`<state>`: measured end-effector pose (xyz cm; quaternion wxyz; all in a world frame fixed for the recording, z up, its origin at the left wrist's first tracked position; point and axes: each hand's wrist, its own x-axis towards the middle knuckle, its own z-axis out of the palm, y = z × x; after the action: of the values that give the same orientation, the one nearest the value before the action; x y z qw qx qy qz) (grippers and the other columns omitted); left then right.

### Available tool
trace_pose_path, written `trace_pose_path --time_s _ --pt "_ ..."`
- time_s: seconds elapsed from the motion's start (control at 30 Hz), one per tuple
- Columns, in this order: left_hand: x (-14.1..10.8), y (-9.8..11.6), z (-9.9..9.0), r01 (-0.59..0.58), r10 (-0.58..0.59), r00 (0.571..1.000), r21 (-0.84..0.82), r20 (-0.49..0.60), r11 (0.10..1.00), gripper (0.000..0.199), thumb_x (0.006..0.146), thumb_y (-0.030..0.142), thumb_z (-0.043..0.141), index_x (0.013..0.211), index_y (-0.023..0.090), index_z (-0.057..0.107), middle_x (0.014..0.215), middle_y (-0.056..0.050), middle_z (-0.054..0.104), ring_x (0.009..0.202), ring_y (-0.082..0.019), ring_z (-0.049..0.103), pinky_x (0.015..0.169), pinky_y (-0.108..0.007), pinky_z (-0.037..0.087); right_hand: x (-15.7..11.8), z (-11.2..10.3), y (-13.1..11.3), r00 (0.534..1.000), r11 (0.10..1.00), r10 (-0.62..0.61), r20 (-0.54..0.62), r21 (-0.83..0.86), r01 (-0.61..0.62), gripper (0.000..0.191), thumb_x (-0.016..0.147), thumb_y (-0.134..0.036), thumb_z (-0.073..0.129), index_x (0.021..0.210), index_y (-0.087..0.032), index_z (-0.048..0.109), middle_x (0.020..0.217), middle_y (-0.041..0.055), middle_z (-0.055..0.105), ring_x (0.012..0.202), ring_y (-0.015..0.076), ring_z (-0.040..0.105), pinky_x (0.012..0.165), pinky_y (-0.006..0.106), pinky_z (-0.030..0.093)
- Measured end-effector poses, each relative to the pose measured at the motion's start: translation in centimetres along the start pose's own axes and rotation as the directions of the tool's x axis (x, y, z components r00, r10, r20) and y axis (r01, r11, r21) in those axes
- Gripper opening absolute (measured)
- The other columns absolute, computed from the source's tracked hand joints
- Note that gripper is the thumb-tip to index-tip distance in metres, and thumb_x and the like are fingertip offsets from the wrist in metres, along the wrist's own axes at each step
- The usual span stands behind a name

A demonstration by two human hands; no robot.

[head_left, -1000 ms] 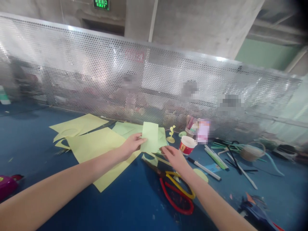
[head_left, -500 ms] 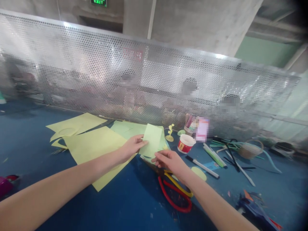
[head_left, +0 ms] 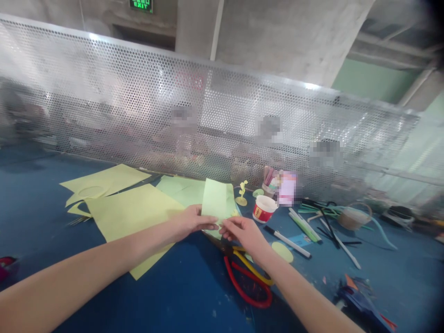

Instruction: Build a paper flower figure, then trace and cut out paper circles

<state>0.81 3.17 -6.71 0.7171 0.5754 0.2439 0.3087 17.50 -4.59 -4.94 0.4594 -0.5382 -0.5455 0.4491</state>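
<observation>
Two hands meet near frame centre: the left hand (head_left: 191,221) pinches the pale green card (head_left: 214,198) low down; the right hand (head_left: 245,232) bunches its fingertips at the nearer lower-right corner, grip unclear. The card's long axis runs frame-upward.

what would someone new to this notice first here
Probably the pale green paper piece at the centre, held upright in the left hand, with the right hand at its lower corner. Next, the red-and-yellow-handled scissors on the blue table, just nearer the wearer, and the shiny perforated screen spanning the background.
</observation>
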Motion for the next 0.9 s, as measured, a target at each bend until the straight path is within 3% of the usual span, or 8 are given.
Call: trace_pose_path --time_s 0.33,0.9 --pt "0.21 -0.34 -0.14 -0.05 0.05 0.997 0.015 -0.066 0.999 0.032 0.066 0.024 0.075 0.095 0.011 0.067 0.091 -0.009 0.071 0.076 -0.015 0.066 0.078 -0.025 0.051 0.05 0.01 0.0 0.999 0.999 -0.038 -0.036 -0.019 0.038 0.028 0.068 -0.043 0.065 0.075 -0.015 0.066 0.07 0.0038 0.07 0.062 0.0149 0.059 0.065 0.028 0.048" --pt "-0.14 -0.17 0.28 -0.055 0.06 0.995 0.059 -0.074 0.997 0.037 0.065 0.029 0.076 0.096 0.01 0.068 0.091 -0.011 0.072 0.079 -0.019 0.068 0.08 -0.029 0.051 0.22 -0.18 0.25 0.998 0.999 -0.05 -0.048 -0.023 0.048 0.024 0.069 -0.039 0.065 0.069 -0.016 0.066 0.064 0.002 0.067 0.06 0.0139 0.058 0.061 0.025 0.046"
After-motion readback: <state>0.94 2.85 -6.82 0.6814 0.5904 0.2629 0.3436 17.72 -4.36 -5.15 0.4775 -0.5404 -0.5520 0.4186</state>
